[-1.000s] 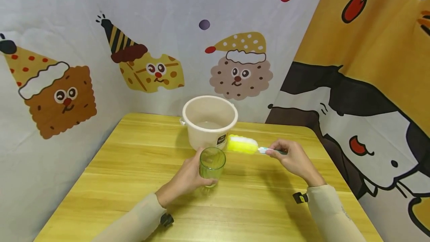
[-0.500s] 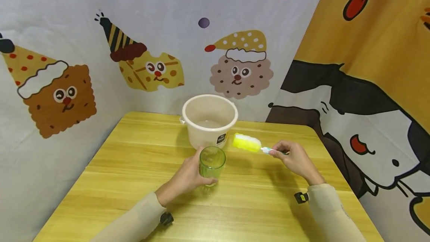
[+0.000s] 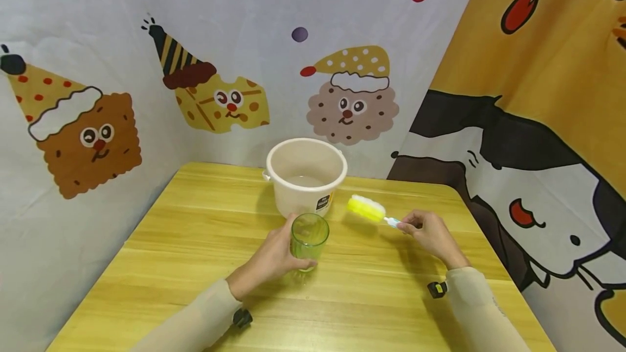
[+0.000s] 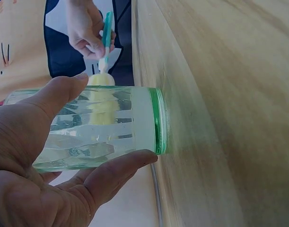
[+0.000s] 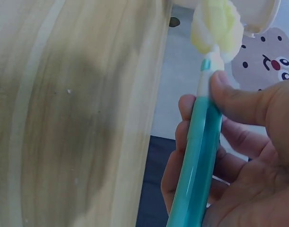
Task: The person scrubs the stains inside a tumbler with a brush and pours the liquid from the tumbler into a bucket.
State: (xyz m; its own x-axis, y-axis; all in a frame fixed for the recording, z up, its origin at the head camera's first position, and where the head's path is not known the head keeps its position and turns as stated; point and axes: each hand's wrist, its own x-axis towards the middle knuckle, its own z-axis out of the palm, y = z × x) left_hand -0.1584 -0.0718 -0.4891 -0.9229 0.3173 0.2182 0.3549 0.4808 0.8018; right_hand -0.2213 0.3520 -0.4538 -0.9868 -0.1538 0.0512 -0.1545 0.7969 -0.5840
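Note:
A clear green glass (image 3: 311, 235) stands upright in front of the bucket, and my left hand (image 3: 279, 254) grips it round its side. In the left wrist view the thumb and fingers lie on opposite sides of the glass (image 4: 111, 127), its base at the tabletop. To the right, my right hand (image 3: 430, 235) holds a sponge bottle brush (image 3: 367, 208) by its teal and white handle (image 5: 196, 156), thumb on top and fingers beneath. The yellow and white sponge head points left, above the table and apart from both glass and bucket.
A cream bucket (image 3: 305, 192) with a dark label stands toward the back of the wooden table (image 3: 205, 221). Behind the table hangs a cartoon-printed cloth (image 3: 235, 10), which also runs along the left and right sides.
The brush has moved right, away from the front of the bucket, and its head tilts a little more. My left hand and the glass have stayed in place.

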